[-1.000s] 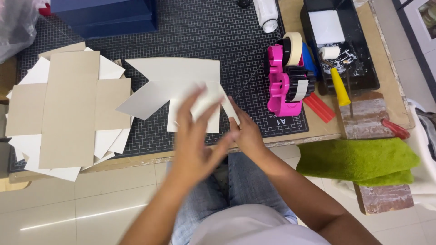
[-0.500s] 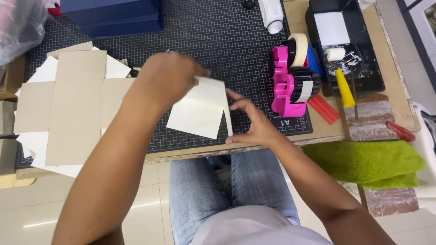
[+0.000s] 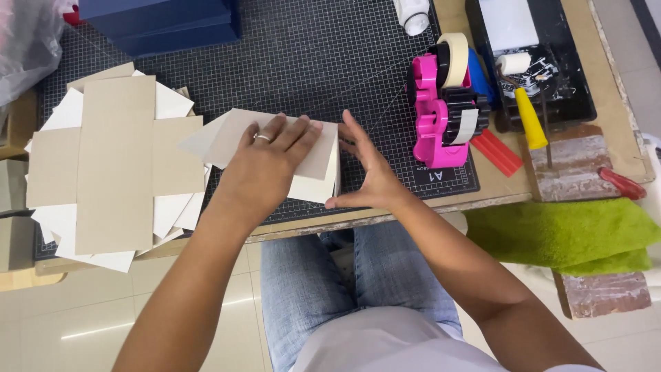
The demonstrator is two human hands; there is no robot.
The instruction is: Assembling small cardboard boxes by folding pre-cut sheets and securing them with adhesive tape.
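My left hand [image 3: 265, 162], a ring on one finger, lies flat with fingers spread on a grey cardboard cut-out [image 3: 231, 134] that is being folded on the black cutting mat [image 3: 310, 62]. The card's right flap [image 3: 313, 187] stands up, pale side showing. My right hand [image 3: 365, 169] is open, fingers straight, pressing its edge against that upright flap from the right.
A stack of flat cross-shaped cardboard blanks [image 3: 110, 165] lies at the left. A pink tape dispenser [image 3: 441, 110] stands just right of my right hand. Behind it are a black tray [image 3: 544, 69] with a small yellow-handled roller [image 3: 527, 103], a green towel [image 3: 564, 231] and dark blue boxes [image 3: 165, 24].
My left hand came down flat onto the card. The right hand shifted to the card's right side, and the right flap now stands upright.
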